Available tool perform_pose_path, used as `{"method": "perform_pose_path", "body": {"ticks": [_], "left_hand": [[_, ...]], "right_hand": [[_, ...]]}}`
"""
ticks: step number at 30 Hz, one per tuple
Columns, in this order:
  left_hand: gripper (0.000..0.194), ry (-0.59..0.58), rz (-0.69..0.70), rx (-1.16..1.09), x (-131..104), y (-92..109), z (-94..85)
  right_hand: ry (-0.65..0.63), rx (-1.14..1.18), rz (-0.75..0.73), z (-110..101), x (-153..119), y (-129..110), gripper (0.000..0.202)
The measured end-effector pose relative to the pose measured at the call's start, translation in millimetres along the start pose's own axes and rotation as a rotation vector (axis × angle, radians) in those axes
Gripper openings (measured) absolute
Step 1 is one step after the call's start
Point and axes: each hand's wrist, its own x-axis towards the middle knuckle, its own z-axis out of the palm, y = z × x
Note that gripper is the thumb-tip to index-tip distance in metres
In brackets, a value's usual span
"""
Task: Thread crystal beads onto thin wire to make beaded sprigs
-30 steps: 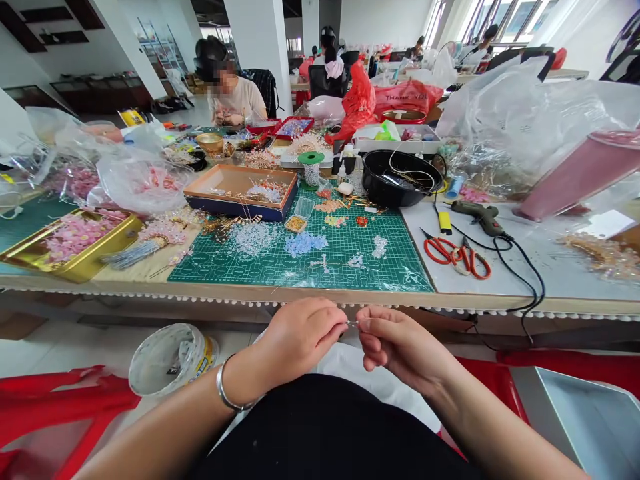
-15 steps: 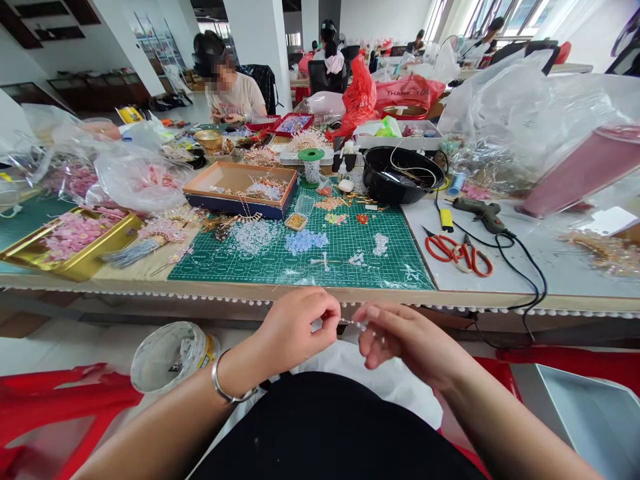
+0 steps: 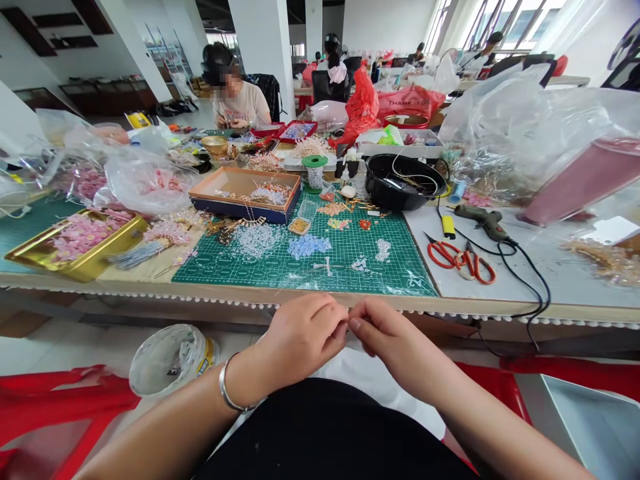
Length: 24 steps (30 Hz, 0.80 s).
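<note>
My left hand (image 3: 307,333), with a silver bangle at the wrist, is closed in a pinch just off the table's front edge. My right hand (image 3: 383,330) meets it fingertip to fingertip, also pinched. Between them is a thin beaded wire, now almost wholly hidden by the fingers. Ahead of the hands, the green cutting mat (image 3: 240,272) carries blue petal-like pieces (image 3: 309,247), a heap of clear beads (image 3: 256,240), a small pale flower-like piece (image 3: 327,267) and white pieces (image 3: 383,250).
Orange-handled scissors (image 3: 463,261) and a glue gun (image 3: 483,221) with a trailing cord lie at the right. A black bowl (image 3: 404,181), an open box (image 3: 245,193) and a gold tray (image 3: 75,247) stand behind and left. A white bucket (image 3: 167,360) is below. A co-worker (image 3: 237,100) sits opposite.
My hands have come together; the right moved left and its spread fingers closed into a pinch. The beaded wire that showed between them is now mostly covered.
</note>
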Motion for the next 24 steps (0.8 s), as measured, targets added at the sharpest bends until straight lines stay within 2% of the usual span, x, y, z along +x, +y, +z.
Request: {"method": "perform_pose_path", "body": {"ticks": [3, 5, 8, 11, 13, 20, 22, 24], "left_hand": [[0.014, 0.017, -0.034, -0.111, -2.0, -0.8, -3.1], [0.013, -0.005, -0.117, -0.233, -0.9, 0.0, -6.5], [0.013, -0.084, -0.361, -0.509, 2.6, 1.8, -13.2], [0.015, -0.192, -0.591, -0.876, 4.8, 2.2, -19.5], [0.015, -0.239, -0.67, -1.044, 5.5, 1.2, -21.9], [0.02, -0.321, -0.782, -1.361, 7.2, -2.7, -20.4], [0.019, -0.32, -0.749, -1.294, 6.7, -0.5, -18.9], [0.016, -0.272, -0.664, -1.078, 5.8, 3.4, -17.5]], "right_hand": [[-0.013, 0.097, 0.026, 0.3, 1.0, 6.0, 0.02], [-0.035, 0.296, 0.064, -0.8, 0.7, 8.1, 0.019], [-0.056, 0.581, 0.131, -1.8, -0.4, 8.9, 0.017], [-0.053, 0.658, 0.166, -1.6, -1.2, 8.4, 0.017], [-0.045, 0.687, 0.181, -0.9, -1.3, 8.0, 0.017], [-0.027, 0.712, 0.201, 4.3, 0.7, 9.6, 0.017], [-0.018, 0.7, 0.201, 5.8, 0.6, 10.4, 0.016], [-0.014, 0.688, 0.2, 6.8, -0.2, 11.2, 0.016]]}}
